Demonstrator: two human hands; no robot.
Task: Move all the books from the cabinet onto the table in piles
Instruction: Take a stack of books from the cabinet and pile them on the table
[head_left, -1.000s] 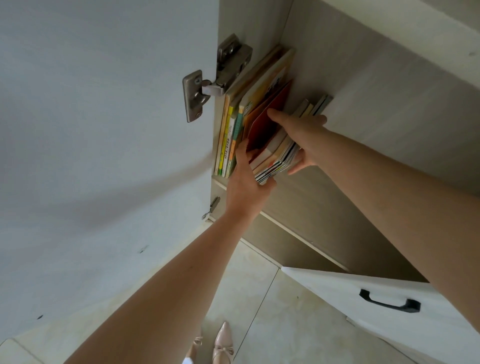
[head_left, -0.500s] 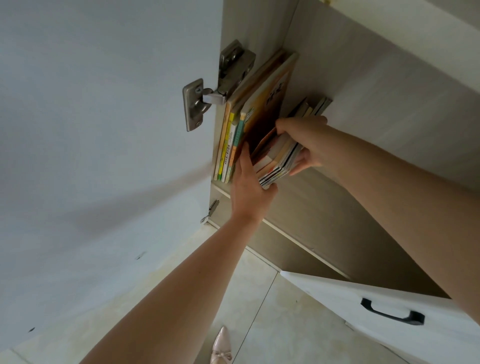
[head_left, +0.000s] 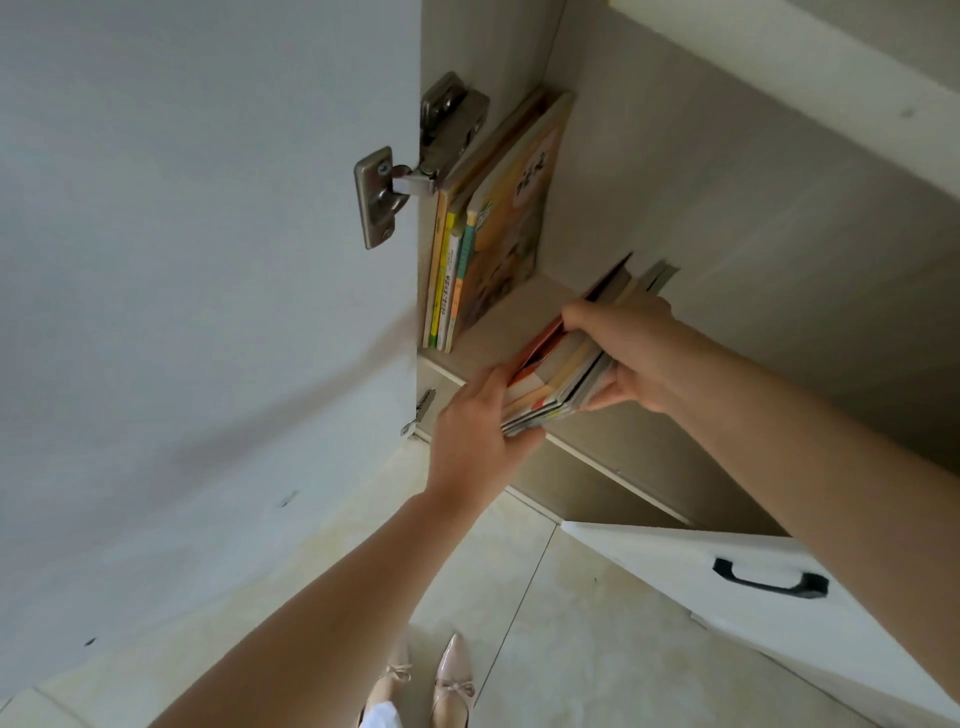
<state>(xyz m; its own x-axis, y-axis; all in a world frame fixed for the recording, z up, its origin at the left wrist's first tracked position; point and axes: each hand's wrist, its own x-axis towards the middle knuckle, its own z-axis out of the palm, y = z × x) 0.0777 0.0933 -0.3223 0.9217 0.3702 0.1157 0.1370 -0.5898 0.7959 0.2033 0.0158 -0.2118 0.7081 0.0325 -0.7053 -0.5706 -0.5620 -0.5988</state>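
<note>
A bundle of thin books (head_left: 558, 376) is tilted over the front edge of the cabinet shelf (head_left: 483, 343). My right hand (head_left: 631, 358) grips it from above and the right side. Under the bundle's lower left corner sits my left hand (head_left: 480, 426), fingers along its near edge. Several upright books (head_left: 498, 228) with yellow, green and orange covers still lean against the cabinet's left wall. One more thin book (head_left: 660, 273) pokes up behind my right hand.
The white cabinet door (head_left: 197, 260) stands open at the left on a metal hinge (head_left: 410, 161). Below right, a white drawer front (head_left: 769, 582) with a black handle juts out. Tiled floor and my shoes (head_left: 431, 680) lie beneath.
Both hands have drawn the bundle away from the upright books, down and to the right, so it now overhangs the shelf edge. A gap has opened beside the remaining books.
</note>
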